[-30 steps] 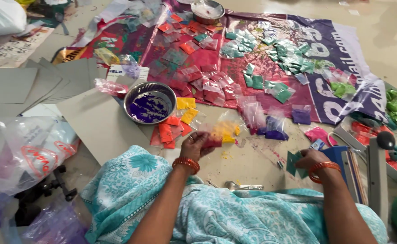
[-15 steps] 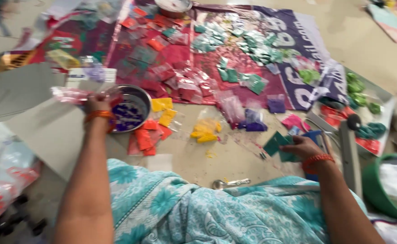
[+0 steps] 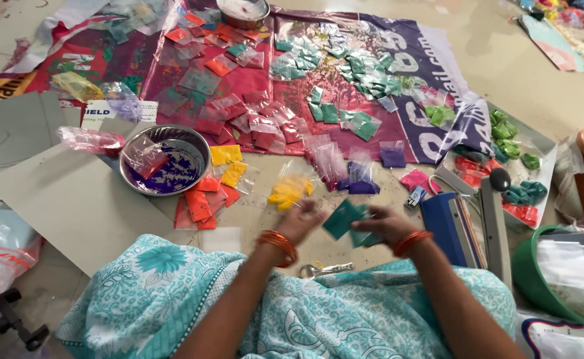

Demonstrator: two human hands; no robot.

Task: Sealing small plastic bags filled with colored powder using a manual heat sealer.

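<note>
Smooth beige floor, partly covered by a glossy purple-and-red printed sheet (image 3: 431,80) strewn with small clear pouches of coloured powder. Steel bowl (image 3: 164,159) holds purple powder. Both forearms reach forward, orange bangles at wrists. Left hand (image 3: 303,219) and right hand (image 3: 386,225) meet, fingers curled, gripping flat teal packets (image 3: 344,219) between them, above the floor before the person's lap. Motion blur hides finger detail.

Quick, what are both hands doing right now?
Left hand: touching the small teal powder packets; grip too blurred to tell.
Right hand: closed on the same teal packets.
</note>
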